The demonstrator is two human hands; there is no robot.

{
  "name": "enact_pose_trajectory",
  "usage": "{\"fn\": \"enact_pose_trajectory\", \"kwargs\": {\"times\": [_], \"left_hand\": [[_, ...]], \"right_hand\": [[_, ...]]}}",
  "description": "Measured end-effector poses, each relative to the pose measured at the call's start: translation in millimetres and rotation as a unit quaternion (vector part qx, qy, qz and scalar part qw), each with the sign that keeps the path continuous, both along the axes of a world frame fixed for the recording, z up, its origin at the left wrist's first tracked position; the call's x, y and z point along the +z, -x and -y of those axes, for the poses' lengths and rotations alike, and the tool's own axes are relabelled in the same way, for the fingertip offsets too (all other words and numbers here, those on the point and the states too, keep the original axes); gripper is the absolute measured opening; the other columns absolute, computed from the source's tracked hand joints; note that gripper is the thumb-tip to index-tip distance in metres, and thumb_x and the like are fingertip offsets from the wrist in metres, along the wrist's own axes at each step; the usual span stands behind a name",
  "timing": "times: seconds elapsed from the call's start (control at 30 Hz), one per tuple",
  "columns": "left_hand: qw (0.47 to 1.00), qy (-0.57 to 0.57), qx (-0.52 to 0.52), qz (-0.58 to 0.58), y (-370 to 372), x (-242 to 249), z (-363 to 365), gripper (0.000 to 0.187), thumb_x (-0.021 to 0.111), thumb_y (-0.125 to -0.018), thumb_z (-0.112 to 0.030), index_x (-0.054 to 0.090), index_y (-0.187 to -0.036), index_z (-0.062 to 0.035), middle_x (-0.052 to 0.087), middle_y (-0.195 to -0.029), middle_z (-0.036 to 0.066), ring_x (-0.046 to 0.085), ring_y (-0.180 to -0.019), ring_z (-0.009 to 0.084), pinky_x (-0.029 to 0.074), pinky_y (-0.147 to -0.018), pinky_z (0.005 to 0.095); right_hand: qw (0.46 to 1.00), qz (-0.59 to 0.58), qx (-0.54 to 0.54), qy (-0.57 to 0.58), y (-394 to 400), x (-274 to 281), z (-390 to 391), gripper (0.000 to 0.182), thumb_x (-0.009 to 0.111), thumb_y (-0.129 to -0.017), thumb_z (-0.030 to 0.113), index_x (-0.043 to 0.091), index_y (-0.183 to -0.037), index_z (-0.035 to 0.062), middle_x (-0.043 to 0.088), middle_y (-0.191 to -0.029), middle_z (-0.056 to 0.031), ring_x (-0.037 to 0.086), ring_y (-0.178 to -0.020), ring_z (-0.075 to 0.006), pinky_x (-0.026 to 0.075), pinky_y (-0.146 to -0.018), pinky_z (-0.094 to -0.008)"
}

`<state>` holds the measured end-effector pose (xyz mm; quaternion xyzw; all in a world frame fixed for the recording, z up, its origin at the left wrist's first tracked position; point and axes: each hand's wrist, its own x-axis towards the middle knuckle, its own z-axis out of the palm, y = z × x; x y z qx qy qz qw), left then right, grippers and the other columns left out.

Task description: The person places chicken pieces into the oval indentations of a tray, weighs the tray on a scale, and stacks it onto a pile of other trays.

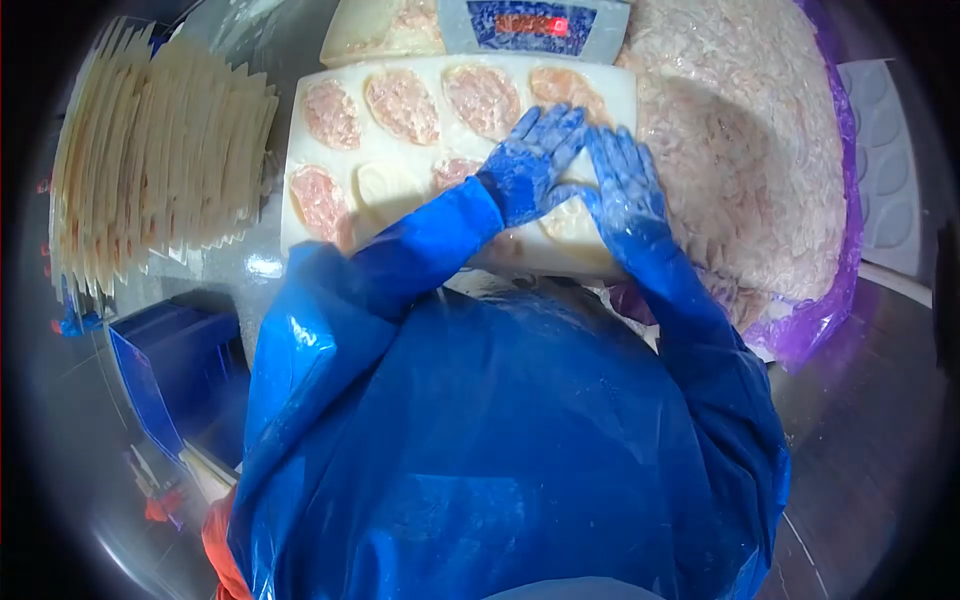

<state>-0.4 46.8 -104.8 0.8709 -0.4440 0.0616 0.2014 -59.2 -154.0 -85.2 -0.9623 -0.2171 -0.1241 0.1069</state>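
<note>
A white mould tray (345,78) with oval hollows lies in front of me. Most of its hollows hold pale pink raw minced meat (402,105), while one in the lower row (382,190) looks unfilled. My left hand (535,160), in a blue glove, is open and flat, its fingertips at the lower edge of the upper-right meat portion (565,88). Beside it, my right hand (628,185), gloved and smeared with whitish residue, lies open along the tray's right side, fingers pointing away. Both hands and the left sleeve hide parts of the lower row.
A big heap of raw meat (750,140) on purple plastic sheeting (848,215) is at the right. Behind the tray stands a scale with a lit red display (530,25). Stacked thin boards (160,150) are at left, a blue crate (160,370) below, another mould tray (885,160) far right.
</note>
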Motion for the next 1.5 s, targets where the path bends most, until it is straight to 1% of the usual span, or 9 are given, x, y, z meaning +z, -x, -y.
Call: {"fn": "enact_pose_trajectory", "kwargs": {"times": [0.23, 0.4, 0.5, 0.7, 0.83, 1.23, 1.33, 1.4, 1.5], "left_hand": [[0.998, 0.007, 0.029, -0.057, 22, 15, 8, 0.078, 0.061, -0.092, -0.04, 0.028, -0.152, -0.0025, 0.027, -0.157, 0.022, 0.023, -0.146, 0.0413, 0.018, -0.118, 0.0538], [0.986, 0.088, 0.054, -0.134, 26, 39, -6, 0.065, 0.059, -0.094, -0.029, 0.035, -0.151, -0.0075, 0.029, -0.156, 0.022, 0.025, -0.146, 0.0396, 0.018, -0.118, 0.0514], [0.981, 0.106, 0.089, -0.139, 33, 41, -27, 0.059, 0.058, -0.094, -0.026, 0.041, -0.147, -0.0062, 0.029, -0.156, 0.021, 0.026, -0.146, 0.0383, 0.02, -0.118, 0.0482], [0.93, 0.247, 0.162, -0.219, 63, 58, -60, 0.05, 0.057, -0.096, -0.028, 0.052, -0.14, -0.0039, 0.032, -0.156, 0.021, 0.033, -0.143, 0.0367, 0.027, -0.116, 0.0449], [0.894, 0.336, 0.252, -0.157, 76, 57, -91, 0.043, 0.057, -0.096, -0.021, 0.057, -0.134, -0.0027, 0.038, -0.152, 0.022, 0.036, -0.142, 0.0326, 0.027, -0.116, 0.0421], [0.861, 0.377, 0.317, -0.127, 93, 52, -130, 0.037, 0.055, -0.097, -0.016, 0.059, -0.132, -0.003, 0.04, -0.151, 0.018, 0.035, -0.142, 0.0284, 0.026, -0.116, 0.0406], [0.864, 0.396, 0.26, -0.169, 90, 43, -104, 0.036, 0.054, -0.097, -0.016, 0.06, -0.13, -0.003, 0.047, -0.145, 0.017, 0.04, -0.138, 0.0274, 0.03, -0.115, 0.04], [0.893, 0.369, 0.172, -0.193, 78, 41, -87, 0.034, 0.053, -0.096, -0.017, 0.062, -0.127, -0.0042, 0.052, -0.141, 0.015, 0.044, -0.135, 0.0281, 0.032, -0.113, 0.0415], [0.962, 0.218, 0.111, -0.123, 58, 38, -47, 0.034, 0.054, -0.092, -0.015, 0.063, -0.123, -0.007, 0.057, -0.134, 0.01, 0.048, -0.129, 0.0296, 0.035, -0.111, 0.0428]], "right_hand": [[0.98, -0.004, -0.051, -0.195, -55, 0, 77, 0.049, 0.064, -0.088, 0.017, 0.055, -0.135, 0.0078, 0.054, -0.139, -0.0151, 0.052, -0.128, -0.031, 0.041, -0.107, -0.0432], [0.98, -0.032, -0.195, 0.006, -133, -7, 121, 0.04, 0.069, -0.084, 0.019, 0.063, -0.122, 0.0065, 0.065, -0.12, -0.014, 0.059, -0.115, -0.0333, 0.047, -0.1, -0.0404], [0.996, -0.038, -0.062, 0.051, -135, -15, 166, 0.039, 0.068, -0.086, 0.017, 0.063, -0.124, 0.0079, 0.064, -0.124, -0.0113, 0.061, -0.114, -0.0253, 0.047, -0.098, -0.0372], [0.881, -0.153, -0.096, -0.437, -120, 16, 192, 0.03, 0.062, -0.093, 0.013, 0.063, -0.122, 0.0045, 0.064, -0.121, -0.0021, 0.058, -0.11, -0.0119, 0.047, -0.092, -0.0255], [0.955, 0.109, -0.06, -0.269, -118, 36, 230, 0.026, 0.061, -0.095, 0.015, 0.066, -0.117, 0.0027, 0.066, -0.117, -0.006, 0.06, -0.104, -0.0138, 0.05, -0.088, -0.0281], [0.785, -0.42, 0.207, -0.406, -46, 123, 49, 0.039, 0.065, -0.087, 0.013, 0.06, -0.123, -0.0019, 0.065, -0.121, -0.0103, 0.063, -0.107, -0.0206, 0.047, -0.094, -0.0345], [0.821, -0.399, 0.213, -0.349, -66, 62, 10, 0.036, 0.067, -0.086, 0.012, 0.062, -0.12, 0.0004, 0.066, -0.117, -0.0136, 0.064, -0.106, -0.0243, 0.048, -0.095, -0.0377], [0.952, -0.133, 0.13, -0.244, -71, 41, 4, 0.028, 0.067, -0.086, 0.013, 0.065, -0.113, 0.0037, 0.067, -0.112, -0.0141, 0.064, -0.102, -0.0271, 0.05, -0.091, -0.0379], [0.92, -0.134, 0.023, -0.368, -24, 26, -16, 0.02, 0.067, -0.086, 0.012, 0.067, -0.105, 0.0065, 0.066, -0.105, -0.0127, 0.064, -0.096, -0.0299, 0.052, -0.086, -0.0396]]}}
